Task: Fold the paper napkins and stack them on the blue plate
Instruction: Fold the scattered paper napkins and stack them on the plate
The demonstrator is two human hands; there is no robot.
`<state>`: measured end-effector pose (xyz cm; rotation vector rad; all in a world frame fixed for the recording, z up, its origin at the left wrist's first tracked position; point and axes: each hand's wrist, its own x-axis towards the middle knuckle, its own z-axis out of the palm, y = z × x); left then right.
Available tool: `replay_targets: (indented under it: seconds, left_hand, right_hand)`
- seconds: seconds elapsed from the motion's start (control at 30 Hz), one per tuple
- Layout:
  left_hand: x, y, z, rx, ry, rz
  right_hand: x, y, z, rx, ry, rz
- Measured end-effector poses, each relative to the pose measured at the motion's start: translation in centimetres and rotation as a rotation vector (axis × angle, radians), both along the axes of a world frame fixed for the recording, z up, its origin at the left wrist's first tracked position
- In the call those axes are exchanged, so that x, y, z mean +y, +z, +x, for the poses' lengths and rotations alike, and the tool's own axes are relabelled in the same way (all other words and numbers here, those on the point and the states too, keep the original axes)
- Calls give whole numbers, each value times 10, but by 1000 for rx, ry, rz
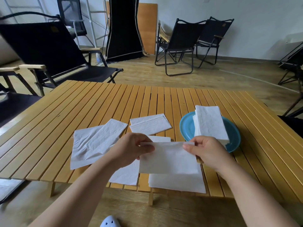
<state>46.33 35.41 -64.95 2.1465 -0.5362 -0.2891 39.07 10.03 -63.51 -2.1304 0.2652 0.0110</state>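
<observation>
I hold a white paper napkin above the near edge of the slatted wooden table. My left hand pinches its upper left corner and my right hand pinches its upper right corner. A blue plate sits to the right, carrying a tall stack of folded napkins. Loose napkins lie on the table: a large crumpled one at the left, a folded one in the middle, and flat ones under the held napkin.
Black folding chairs stand around: one beyond the table's left side, two near the back wall, another at the right edge. A light blue shoe shows on the floor below the table's near edge.
</observation>
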Motion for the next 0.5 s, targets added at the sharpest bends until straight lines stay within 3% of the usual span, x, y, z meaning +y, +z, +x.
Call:
replay_targets:
  seconds: [0.17,0.5]
  left_hand:
    - [-12,-8,-6,178,-4,99]
    - [-32,-20,-11,45,17,339]
  right_hand:
    - [-13,-5,-10,276,52,-193]
    - [-11,-12,-7,395,-13,-435]
